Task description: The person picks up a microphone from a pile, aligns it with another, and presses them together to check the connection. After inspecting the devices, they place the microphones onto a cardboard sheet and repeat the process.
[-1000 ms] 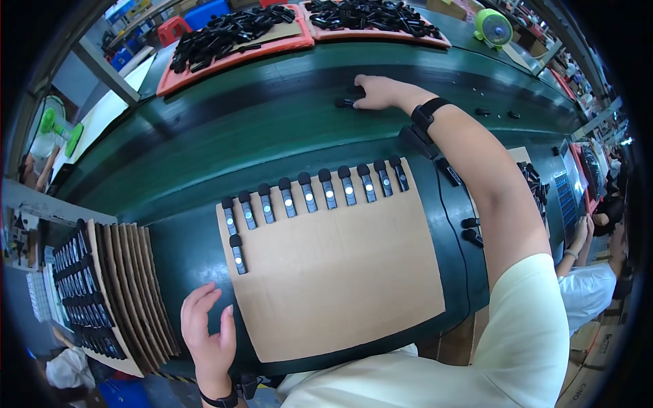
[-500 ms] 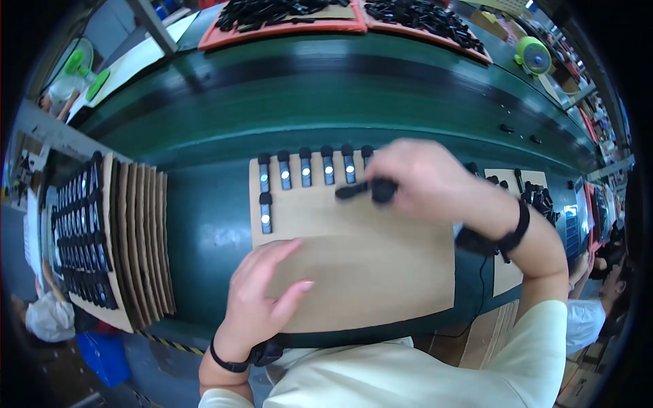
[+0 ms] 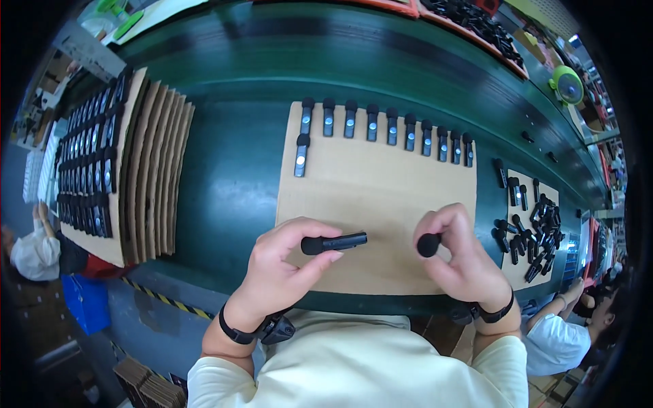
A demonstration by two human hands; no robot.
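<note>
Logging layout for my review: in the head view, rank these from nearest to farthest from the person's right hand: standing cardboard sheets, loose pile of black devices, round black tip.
From the right hand:
1. Round black tip, at its fingers.
2. Loose pile of black devices, off to its right.
3. Standing cardboard sheets, far over on the left.

One view: left fisheye of a head-worn pair. Faced down and forward, upright, from above the wearer's torso (image 3: 371,357); hands (image 3: 275,268) were near, tabletop (image 3: 231,170) spread wide, straight edges bowed toward the rim.
</note>
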